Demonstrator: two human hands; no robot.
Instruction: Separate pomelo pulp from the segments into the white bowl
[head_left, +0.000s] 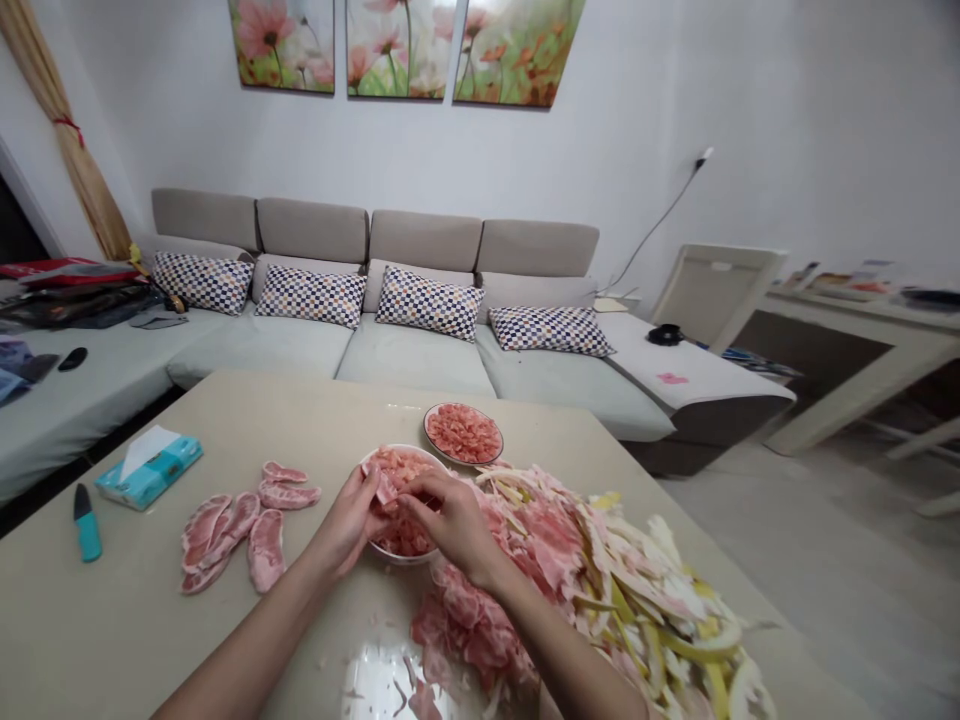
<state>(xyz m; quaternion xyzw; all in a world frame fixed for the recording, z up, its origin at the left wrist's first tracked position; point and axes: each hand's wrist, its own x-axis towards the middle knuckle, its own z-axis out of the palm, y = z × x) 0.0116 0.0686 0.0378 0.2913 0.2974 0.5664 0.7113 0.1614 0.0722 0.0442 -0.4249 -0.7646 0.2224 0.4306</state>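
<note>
Both my hands meet over a white bowl (379,462) of pink pomelo flesh in the middle of the beige table (262,420). My left hand (349,520) has its fingers curled round a pomelo segment (390,487) at the bowl's near left. My right hand (450,520) pinches the same segment from the right. A second dish (463,434) of peeled pink flesh stands just behind the bowl. Several unpeeled pomelo segments (236,530) lie to the left of my left arm.
A big heap of pink membrane and yellow rind (600,580) covers the table's right side. A tissue pack (148,472) and a teal knife (87,522) lie at the left. A grey sofa (420,350) with checked cushions runs behind the table.
</note>
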